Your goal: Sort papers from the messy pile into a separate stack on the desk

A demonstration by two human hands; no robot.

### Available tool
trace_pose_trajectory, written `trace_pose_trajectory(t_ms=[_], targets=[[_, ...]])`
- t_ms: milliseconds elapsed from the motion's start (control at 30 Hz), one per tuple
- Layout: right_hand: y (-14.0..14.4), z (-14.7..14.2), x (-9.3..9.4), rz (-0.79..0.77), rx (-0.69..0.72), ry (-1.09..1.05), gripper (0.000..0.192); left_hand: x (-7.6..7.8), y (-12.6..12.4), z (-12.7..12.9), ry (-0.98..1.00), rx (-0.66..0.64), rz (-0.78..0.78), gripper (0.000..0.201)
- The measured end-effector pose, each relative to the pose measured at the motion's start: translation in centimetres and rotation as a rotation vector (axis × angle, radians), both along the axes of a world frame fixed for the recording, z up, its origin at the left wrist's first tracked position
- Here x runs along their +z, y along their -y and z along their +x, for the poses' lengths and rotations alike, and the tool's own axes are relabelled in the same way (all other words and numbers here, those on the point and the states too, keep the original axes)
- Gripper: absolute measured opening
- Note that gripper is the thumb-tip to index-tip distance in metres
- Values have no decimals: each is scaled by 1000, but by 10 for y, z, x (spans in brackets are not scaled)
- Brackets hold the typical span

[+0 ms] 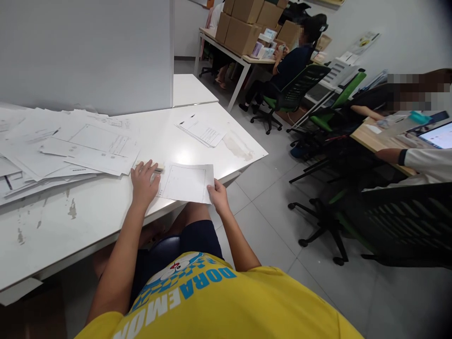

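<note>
A white printed sheet (187, 182) lies at the near edge of the white table (88, 221). My right hand (218, 196) pinches its lower right corner. My left hand (144, 181) rests flat, fingers spread, on the sheet's left edge, and its fingertips touch a small tan object (159, 166) that I cannot identify. A wide, loose heap of printed papers (67, 148) spreads over the table just left of my left hand.
A small stack of sheets (202, 131) lies farther back, a grey partition (88, 52) behind. To the right, two people sit at desks with green-backed office chairs (300, 89); cardboard boxes (247, 23) are piled on a far table. A black chair (399, 226) stands close right.
</note>
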State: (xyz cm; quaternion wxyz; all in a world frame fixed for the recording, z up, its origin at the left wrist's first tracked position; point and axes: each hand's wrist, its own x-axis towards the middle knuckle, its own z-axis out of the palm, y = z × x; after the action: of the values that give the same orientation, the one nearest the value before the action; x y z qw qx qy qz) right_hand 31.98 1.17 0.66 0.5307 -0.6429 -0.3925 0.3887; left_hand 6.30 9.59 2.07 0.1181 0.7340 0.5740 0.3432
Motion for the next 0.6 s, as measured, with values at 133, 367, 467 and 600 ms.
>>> trace_pose_trajectory(t_ms=[133, 367, 467, 600], targets=[[-4, -8, 2, -10, -3, 9, 36, 0, 0, 2, -29, 14, 24, 43], [-6, -9, 2, -22, 13, 24, 34, 5, 2, 1, -107, -21, 9, 45], [-7, -8, 1, -22, 21, 7, 35, 7, 1, -1, -184, -64, 29, 45], [-8, -11, 1, -28, 22, 12, 32, 7, 1, -1, -226, -55, 74, 47]])
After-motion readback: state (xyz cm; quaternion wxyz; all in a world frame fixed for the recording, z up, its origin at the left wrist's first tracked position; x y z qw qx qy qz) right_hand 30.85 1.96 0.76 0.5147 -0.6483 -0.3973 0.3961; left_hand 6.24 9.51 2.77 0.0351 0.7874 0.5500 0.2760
